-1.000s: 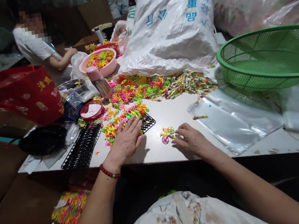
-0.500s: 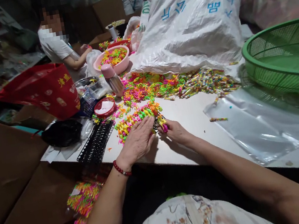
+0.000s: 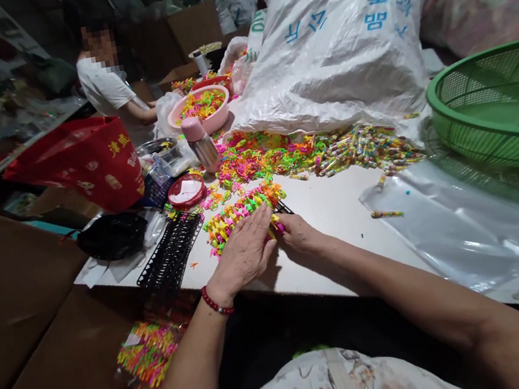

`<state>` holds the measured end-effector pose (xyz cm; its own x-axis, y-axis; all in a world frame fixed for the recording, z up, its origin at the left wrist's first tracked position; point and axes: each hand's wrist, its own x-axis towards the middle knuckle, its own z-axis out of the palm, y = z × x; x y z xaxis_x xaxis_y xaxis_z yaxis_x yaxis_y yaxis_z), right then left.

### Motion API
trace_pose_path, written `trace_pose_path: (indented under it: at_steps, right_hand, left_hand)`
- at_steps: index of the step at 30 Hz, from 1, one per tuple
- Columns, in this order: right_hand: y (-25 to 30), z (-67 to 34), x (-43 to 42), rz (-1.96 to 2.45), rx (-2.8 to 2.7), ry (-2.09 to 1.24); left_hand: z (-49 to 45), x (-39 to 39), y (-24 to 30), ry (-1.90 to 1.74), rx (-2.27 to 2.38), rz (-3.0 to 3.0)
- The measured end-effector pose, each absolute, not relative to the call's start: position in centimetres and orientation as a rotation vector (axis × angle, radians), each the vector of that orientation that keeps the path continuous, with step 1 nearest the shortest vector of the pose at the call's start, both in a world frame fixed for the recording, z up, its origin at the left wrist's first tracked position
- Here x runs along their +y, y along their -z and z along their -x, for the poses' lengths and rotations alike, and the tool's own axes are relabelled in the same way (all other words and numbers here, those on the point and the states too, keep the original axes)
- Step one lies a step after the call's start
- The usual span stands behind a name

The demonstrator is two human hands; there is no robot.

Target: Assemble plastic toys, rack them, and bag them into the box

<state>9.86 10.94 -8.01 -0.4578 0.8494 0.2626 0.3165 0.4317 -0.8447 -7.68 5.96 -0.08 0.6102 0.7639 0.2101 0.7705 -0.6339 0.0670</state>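
The surface (image 3: 328, 206) looks smooth, faintly glossy. Near its front edge lie plastic pieces (image 3: 231, 218); toward its left edge, plastic grids (image 3: 169, 252); toward its right edge, shiny clear film (image 3: 457, 214). The flask (image 3: 204, 152) is metal, the sack (image 3: 333, 69) crinkled plastic.

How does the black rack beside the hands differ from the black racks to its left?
The rack beside the hands is mostly hidden under bright plastic pieces, while the left-hand racks lie bare, their rows of openings showing. The left hand rests over the pieces on the first; no hand touches the left-hand racks. Both are black and lie on the white table.
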Motion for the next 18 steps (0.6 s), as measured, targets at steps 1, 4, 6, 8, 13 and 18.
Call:
trace_pose_path:
  at_steps: [1,4,6,8,13,18]
  right_hand:
    - [8.0,-9.8,11.0,0.977,-1.979,-0.971]
    - [7.8,-9.9,11.2,0.948,-1.982,-0.991]
    - [7.8,-10.1,11.5,0.946,-2.016,-1.001]
    - [7.7,-10.5,12.0,0.972,-2.061,-0.993]
    - [7.7,-10.7,12.8,0.994,-2.12,-0.946]
    - [8.6,-10.2,12.8,0.87,-2.145,-0.915]
  left_hand:
    - [7.7,5.9,0.1,0.333,-1.337,2.79]
    - [7.6,5.9,0.0,0.317,-1.355,2.794]
    - [7.6,5.9,-0.1,0.309,-1.366,2.796]
    - [7.6,5.8,-0.2,0.297,-1.374,2.794]
    - [7.6,5.8,-0.2,0.271,-1.396,2.781]
    - [7.0,6.0,-0.1,0.245,-1.419,2.706]
